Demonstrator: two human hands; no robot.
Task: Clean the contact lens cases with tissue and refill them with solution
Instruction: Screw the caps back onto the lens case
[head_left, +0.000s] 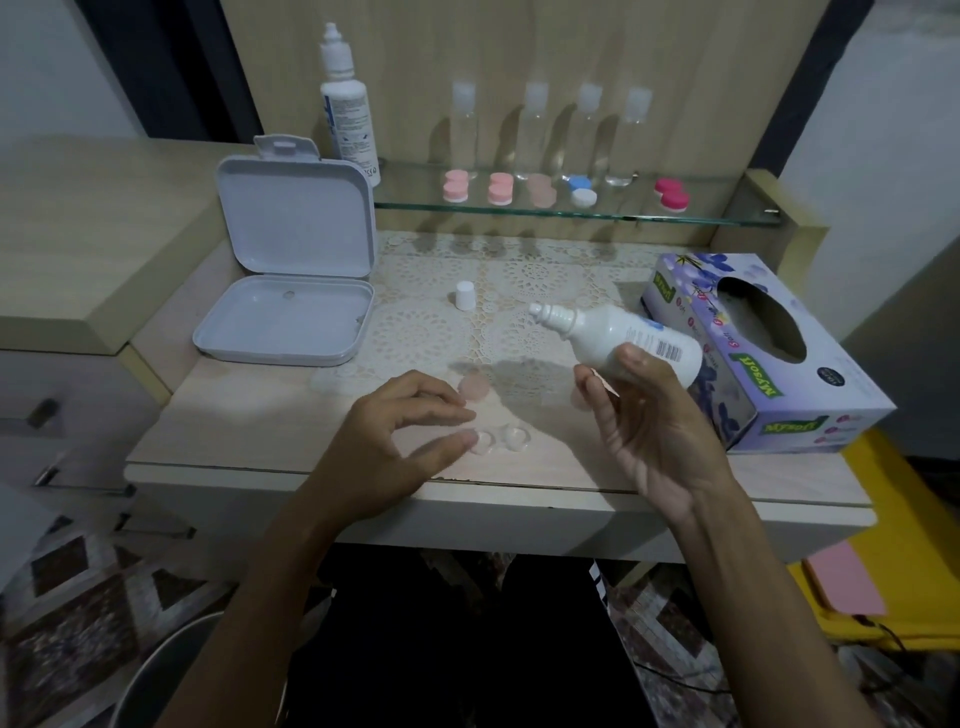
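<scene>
Step in hand: refill. My right hand (649, 415) holds the uncapped solution bottle (618, 338), fingers curled round it, nozzle tilted left. Open lens case (501, 439) near the surface's front edge — my left hand (400, 441), fingers loosely spread, touches it. Next: aim nozzle over a well — squeeze gently.

open clear lens case (503, 439) | table edge; white solution bottle (621, 336) | uncapped, tilted

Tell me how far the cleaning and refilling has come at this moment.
Done: bottle cap is off, and the open lens case lies on the table. In hand: the right hand grips the solution bottle; the left hand is beside the case. Left: closing it; five cases wait on the shelf.
</scene>
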